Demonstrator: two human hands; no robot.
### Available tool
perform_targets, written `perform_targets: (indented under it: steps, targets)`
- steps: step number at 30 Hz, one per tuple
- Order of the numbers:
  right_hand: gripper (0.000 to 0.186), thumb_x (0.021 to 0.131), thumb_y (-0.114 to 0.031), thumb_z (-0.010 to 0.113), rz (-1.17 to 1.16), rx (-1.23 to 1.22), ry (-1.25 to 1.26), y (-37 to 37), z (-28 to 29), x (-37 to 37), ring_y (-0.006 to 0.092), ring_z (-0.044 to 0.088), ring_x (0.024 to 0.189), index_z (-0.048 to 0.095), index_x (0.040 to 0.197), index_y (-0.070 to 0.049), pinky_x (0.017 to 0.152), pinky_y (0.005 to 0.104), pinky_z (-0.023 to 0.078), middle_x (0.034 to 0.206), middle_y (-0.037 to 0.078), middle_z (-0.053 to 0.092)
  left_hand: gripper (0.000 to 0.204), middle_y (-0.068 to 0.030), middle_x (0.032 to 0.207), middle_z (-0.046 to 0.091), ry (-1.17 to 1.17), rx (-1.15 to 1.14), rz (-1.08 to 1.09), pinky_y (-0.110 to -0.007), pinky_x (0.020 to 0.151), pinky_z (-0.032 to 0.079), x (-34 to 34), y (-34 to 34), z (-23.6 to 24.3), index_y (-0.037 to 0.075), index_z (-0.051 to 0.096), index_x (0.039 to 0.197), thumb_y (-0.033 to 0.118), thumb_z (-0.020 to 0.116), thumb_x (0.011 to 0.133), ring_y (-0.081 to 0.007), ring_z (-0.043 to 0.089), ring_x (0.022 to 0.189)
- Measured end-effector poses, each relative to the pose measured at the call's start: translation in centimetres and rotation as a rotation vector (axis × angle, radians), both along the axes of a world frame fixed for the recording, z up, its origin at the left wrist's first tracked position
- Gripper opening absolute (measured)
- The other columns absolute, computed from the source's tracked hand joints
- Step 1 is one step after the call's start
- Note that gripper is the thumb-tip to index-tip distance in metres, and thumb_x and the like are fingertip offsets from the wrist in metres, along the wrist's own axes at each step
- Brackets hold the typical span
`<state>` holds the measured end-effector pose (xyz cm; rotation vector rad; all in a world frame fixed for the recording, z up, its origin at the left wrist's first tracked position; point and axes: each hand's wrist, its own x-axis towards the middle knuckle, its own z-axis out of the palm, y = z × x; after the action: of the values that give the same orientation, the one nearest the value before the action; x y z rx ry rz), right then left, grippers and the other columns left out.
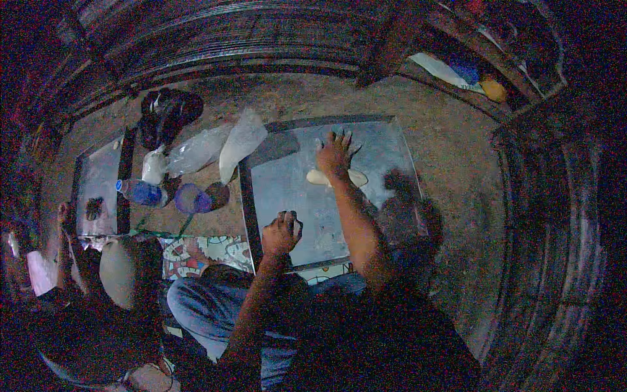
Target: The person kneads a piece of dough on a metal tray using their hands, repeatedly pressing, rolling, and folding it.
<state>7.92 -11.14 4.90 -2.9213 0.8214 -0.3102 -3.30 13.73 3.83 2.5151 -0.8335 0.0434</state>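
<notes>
Dark shirt (385,333) closest. Right hand (335,157) over metal board (294,196), fingers spread wide, pale dough (318,177) behind them, poking out both sides of wrist. Left hand (281,235) curled up.

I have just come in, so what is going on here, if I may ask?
The person's right hand, fingers spread, reaches across a pale, dough-like strip lying on a grey board; contact is unclear. The left hand is curled over the board's near left part. A bottle lies left of the board.

I'm in what looks like a dim, shed-like workplace: bare brown floor (460,153), dark ribbed wall (261,42), flat trays (287,189) on the ground.
</notes>
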Motion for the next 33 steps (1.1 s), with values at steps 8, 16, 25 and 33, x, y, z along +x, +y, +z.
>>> perform_targets:
  steps: [8, 16, 25, 33]
  targets:
    - [0.069, 0.097, -0.056, 0.042, -0.007, 0.078, 0.08, -0.4, -0.7, -3.0, 0.0451, 0.008, 0.148, 0.031, 0.151, -0.014, 0.11, 0.0742, 0.015, 0.162, 0.013, 0.016, 0.031, -0.0128, 0.091, 0.065, -0.044, -0.021, 0.009, -0.046, 0.059, 0.055, -0.1, 0.0, -0.1, 0.01, 0.058, 0.107, 0.032, 0.065, 0.085, -0.0343, 0.068, 0.07]
    - [0.065, 0.097, -0.055, 0.046, 0.144, 0.228, 0.33, 1.3, 3.2, -10.1, 0.0498, 0.014, 0.146, 0.036, 0.152, -0.022, 0.106, 0.0775, 0.018, 0.163, 0.009, 0.019, 0.032, -0.014, 0.09, 0.066, -0.069, -0.101, -0.051, -0.046, 0.061, 0.055, 0.6, 0.3, -0.9, 0.011, 0.059, 0.109, 0.03, 0.066, 0.084, -0.0343, 0.068, 0.072]
    - [0.058, 0.095, -0.045, 0.057, 0.179, 0.106, 0.151, 5.4, 1.3, -24.4, 0.0587, 0.026, 0.137, 0.045, 0.147, -0.021, 0.111, 0.0666, 0.024, 0.152, 0.028, 0.033, 0.055, -0.021, 0.139, 0.047, -0.039, -0.006, -0.026, -0.054, 0.112, 0.029, 2.5, -0.2, -1.2, 0.004, 0.05, 0.132, 0.035, 0.061, 0.087, -0.0387, 0.042, 0.131]
    - [0.064, 0.095, -0.049, 0.056, 0.154, 0.104, 0.061, 6.9, 1.2, -24.4, 0.0612, 0.009, 0.142, 0.039, 0.151, -0.023, 0.11, 0.0741, 0.011, 0.158, 0.027, 0.02, 0.075, -0.0203, 0.161, 0.021, -0.184, 0.2, 0.053, -0.062, 0.118, 0.009, 3.2, -1.5, 0.3, 0.013, 0.033, 0.153, 0.054, 0.05, 0.093, -0.038, 0.017, 0.15]
